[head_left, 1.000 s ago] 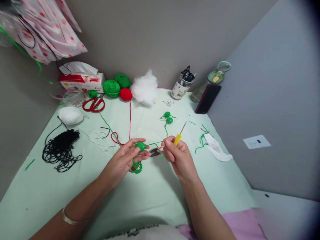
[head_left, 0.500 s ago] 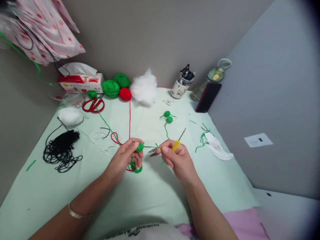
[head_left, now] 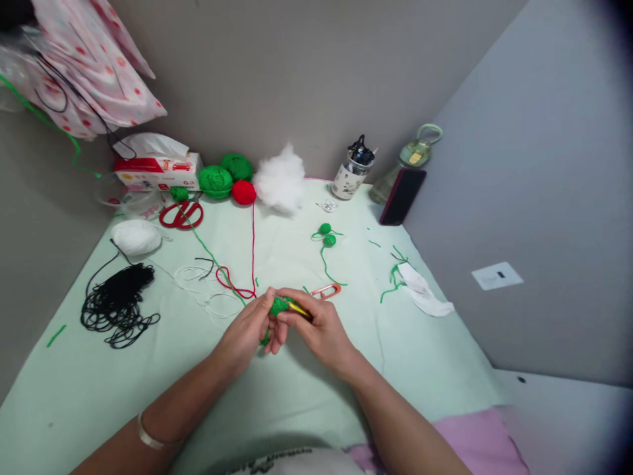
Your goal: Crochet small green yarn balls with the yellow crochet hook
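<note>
pale counter (head_left: 289, 254) below; left hand (head_left: 244, 333) grips green ball (head_left: 279, 305), right hand (head_left: 324, 330) yellow-handled hook (head_left: 299, 310), now swung from one o'clock to ten.

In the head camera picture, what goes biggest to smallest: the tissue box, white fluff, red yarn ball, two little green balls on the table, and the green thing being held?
1. Tissue box
2. White fluff
3. Red yarn ball
4. Two little green balls, about alike

Unsure: green thing being held, partly hidden.
</note>
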Tool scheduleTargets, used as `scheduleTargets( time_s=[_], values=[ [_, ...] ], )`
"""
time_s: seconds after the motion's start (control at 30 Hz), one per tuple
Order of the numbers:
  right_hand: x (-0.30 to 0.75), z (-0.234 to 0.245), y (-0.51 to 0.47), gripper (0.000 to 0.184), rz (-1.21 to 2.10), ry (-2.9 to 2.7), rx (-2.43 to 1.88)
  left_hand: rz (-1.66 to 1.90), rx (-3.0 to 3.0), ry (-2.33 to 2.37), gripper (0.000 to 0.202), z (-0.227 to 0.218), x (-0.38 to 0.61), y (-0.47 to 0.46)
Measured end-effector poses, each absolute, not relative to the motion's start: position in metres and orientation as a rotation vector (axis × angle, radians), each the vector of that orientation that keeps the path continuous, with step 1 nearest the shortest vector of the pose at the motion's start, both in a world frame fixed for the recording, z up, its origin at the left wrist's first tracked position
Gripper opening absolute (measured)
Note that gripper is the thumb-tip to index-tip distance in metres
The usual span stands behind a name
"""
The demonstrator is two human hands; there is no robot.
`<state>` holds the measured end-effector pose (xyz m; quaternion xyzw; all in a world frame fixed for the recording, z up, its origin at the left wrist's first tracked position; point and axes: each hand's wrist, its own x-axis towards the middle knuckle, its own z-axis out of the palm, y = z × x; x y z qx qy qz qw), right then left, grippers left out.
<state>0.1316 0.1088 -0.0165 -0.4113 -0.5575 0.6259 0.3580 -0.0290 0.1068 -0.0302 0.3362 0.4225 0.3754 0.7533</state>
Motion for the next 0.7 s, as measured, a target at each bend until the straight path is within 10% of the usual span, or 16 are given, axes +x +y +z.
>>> scheduleTargets(
  time_s=[0.4,0.7],
  values=[
    [0.143,-0.008,0.118,0.028,1.515,-1.562,-1.072,0.826,0.734,0.842,0.038,-0.024,-0.028,0.104],
    [0.223,0.002,0.182,0.026,0.682,-1.685,-1.675,1.143,0.489,0.807,0.027,0.008,-0.077,0.123]
  ],
)
